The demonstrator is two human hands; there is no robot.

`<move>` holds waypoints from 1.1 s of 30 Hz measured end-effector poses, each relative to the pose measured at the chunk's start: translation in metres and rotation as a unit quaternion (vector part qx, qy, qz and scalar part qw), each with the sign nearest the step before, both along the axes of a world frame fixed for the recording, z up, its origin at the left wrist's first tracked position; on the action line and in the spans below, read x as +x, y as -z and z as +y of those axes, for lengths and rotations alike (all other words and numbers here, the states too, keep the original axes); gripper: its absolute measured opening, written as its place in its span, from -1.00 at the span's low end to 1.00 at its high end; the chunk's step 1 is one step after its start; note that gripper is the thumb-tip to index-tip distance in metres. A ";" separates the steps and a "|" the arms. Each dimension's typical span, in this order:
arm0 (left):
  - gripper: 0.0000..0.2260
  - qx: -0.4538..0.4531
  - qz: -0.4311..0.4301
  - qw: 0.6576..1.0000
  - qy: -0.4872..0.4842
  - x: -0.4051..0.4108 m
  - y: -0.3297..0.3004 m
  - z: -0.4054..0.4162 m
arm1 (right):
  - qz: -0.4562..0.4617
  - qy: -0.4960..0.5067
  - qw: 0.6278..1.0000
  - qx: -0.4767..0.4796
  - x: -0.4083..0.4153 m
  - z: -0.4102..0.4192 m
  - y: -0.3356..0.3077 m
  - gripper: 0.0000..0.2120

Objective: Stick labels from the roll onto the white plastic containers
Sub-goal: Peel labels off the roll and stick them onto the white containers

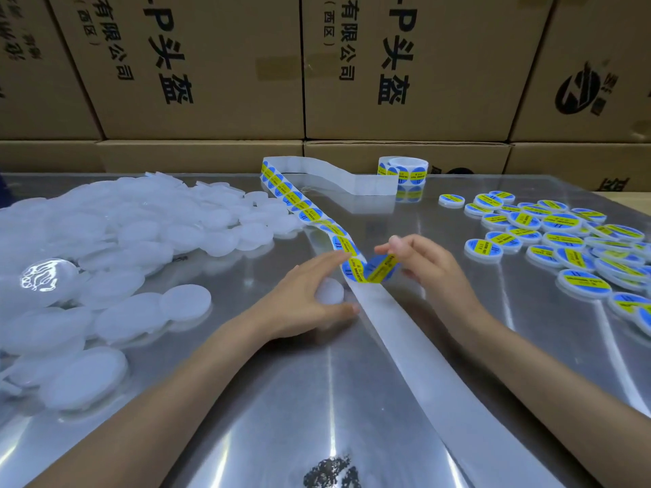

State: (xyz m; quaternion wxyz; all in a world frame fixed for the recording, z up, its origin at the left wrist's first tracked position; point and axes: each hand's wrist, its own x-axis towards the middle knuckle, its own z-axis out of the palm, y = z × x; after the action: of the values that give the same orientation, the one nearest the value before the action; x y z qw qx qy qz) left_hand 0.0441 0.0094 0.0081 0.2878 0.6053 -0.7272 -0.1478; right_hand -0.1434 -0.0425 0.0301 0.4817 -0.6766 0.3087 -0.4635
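Note:
A strip of blue-and-yellow round labels [299,206] runs from the label roll [402,171] at the back across the metal table [317,399] toward me. My right hand [428,272] pinches one round label [382,269], partly peeled off the backing. My left hand [303,301] holds a small white round container [329,292] between fingers and thumb, its index finger lying on the strip. The bare backing paper [422,368] trails to the lower right.
A heap of unlabelled white containers [116,248] fills the left side of the table. Several labelled containers [563,237] lie on the right. Stacked cardboard boxes [405,82] form a wall behind the table.

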 end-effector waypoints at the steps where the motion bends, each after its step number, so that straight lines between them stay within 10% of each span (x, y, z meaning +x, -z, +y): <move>1: -0.34 -0.007 -0.015 1.000 -0.011 0.003 -0.001 0.001 | 0.002 -0.003 1.000 0.010 0.000 0.000 0.001 -0.79; 7: -0.51 -0.005 -0.091 0.984 -0.156 0.017 -0.002 0.006 | 0.001 -0.007 0.994 0.105 -0.002 -0.001 0.006 -0.91; 15: -0.44 -0.186 -0.016 0.982 -0.022 -0.003 -0.011 0.008 | -0.059 -0.074 0.974 0.206 -0.001 0.001 0.006 -0.80; 33: -0.46 -0.214 0.011 0.977 -0.005 -0.018 -0.013 0.013 | -0.018 -0.055 0.970 0.238 0.003 0.005 0.007 -0.70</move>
State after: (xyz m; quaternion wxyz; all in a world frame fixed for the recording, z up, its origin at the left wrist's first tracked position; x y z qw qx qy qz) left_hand 0.0259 0.0227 0.0210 0.4197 0.5316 -0.7357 0.0065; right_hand -0.1406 -0.0374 0.0229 0.6593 -0.5501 0.3632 -0.3616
